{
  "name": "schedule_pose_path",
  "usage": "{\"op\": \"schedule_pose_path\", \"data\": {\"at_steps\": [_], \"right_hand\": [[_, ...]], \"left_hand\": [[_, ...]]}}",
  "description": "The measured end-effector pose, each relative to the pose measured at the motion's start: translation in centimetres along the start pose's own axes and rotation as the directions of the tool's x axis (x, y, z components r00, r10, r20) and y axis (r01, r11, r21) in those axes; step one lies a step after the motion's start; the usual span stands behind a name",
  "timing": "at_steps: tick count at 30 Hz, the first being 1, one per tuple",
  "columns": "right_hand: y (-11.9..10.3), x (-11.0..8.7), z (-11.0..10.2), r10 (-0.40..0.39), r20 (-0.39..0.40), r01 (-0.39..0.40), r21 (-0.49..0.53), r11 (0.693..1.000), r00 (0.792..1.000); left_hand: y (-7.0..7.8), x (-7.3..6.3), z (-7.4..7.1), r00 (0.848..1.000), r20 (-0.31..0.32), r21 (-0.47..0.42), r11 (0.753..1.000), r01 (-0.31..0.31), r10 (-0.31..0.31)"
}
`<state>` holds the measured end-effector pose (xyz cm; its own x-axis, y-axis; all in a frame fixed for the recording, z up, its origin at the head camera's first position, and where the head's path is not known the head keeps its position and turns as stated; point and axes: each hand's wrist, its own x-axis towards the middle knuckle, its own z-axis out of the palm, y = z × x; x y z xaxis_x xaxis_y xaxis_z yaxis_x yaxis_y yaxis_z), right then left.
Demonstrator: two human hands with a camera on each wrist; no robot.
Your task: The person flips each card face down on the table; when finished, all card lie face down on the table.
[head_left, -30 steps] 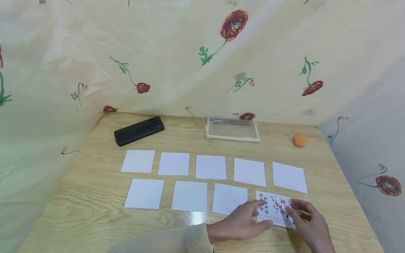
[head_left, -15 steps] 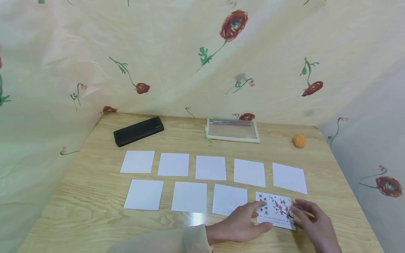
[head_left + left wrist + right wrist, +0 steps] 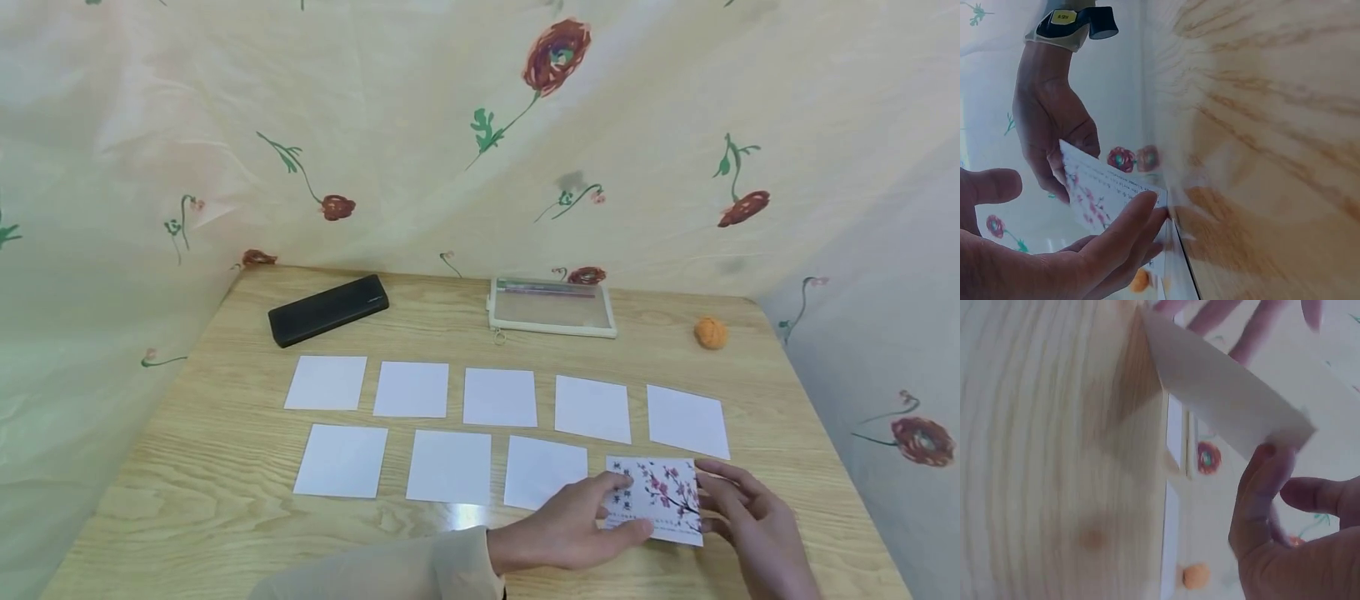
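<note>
A printed card (image 3: 663, 496) with pink blossoms on a branch and dark characters tilts at the front right, its left end low and its right end raised. My left hand (image 3: 573, 525) touches the card's left part, index finger extended and thumb over the lower edge. At the raised end is my right hand (image 3: 765, 521). In the right wrist view its bent fingertips meet the card's plain underside (image 3: 1222, 387), with the thumb (image 3: 1313, 495) apart. In the left wrist view, the left fingers (image 3: 1125, 231) lie along the printed side near the table.
Several blank white cards (image 3: 450, 465) lie in two rows left of and behind the printed card. Farther back are a black case (image 3: 328, 310), a clear pouch (image 3: 551, 310) with pens and an orange ball-like item (image 3: 710, 332). A flowered cloth (image 3: 420, 150) surrounds the wooden table (image 3: 225, 533).
The printed card's right end has risen from the table. My right hand has shifted slightly right, from over the card to its right edge. My left hand has barely moved.
</note>
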<state>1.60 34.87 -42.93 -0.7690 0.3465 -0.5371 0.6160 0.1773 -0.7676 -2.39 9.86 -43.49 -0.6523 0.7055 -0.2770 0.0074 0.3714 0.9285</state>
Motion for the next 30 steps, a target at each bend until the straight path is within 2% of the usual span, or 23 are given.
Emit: {"op": "schedule_pose_path", "data": {"at_steps": [5,10,16,22,30], "right_hand": [[0.0,0.0,1.2,-0.005,0.118,0.004,0.011,1.000,0.993],[0.1,-0.1,2.6,-0.042,0.140,0.050,-0.054,0.997,0.989],[0.4,-0.7,3.3,-0.112,0.141,0.129,-0.115,0.985,0.984],[0.3,-0.7,3.5,-0.081,0.134,0.106,-0.188,0.976,0.988],[0.1,-0.5,3.6,-0.033,0.160,0.066,-0.205,0.977,0.987]], "left_hand": [[0.0,0.2,0.0,1.000,-0.021,-0.103,0.995,-0.013,0.011],[0.0,0.2,0.0,0.996,-0.038,-0.180,0.980,-0.081,0.076],[-0.1,0.3,-0.3,0.987,-0.041,-0.322,0.933,-0.158,0.153],[-0.1,0.3,-0.4,0.991,-0.045,-0.416,0.900,-0.132,0.124],[0.2,0.4,-0.6,0.995,-0.047,-0.444,0.891,-0.096,0.084]]}}
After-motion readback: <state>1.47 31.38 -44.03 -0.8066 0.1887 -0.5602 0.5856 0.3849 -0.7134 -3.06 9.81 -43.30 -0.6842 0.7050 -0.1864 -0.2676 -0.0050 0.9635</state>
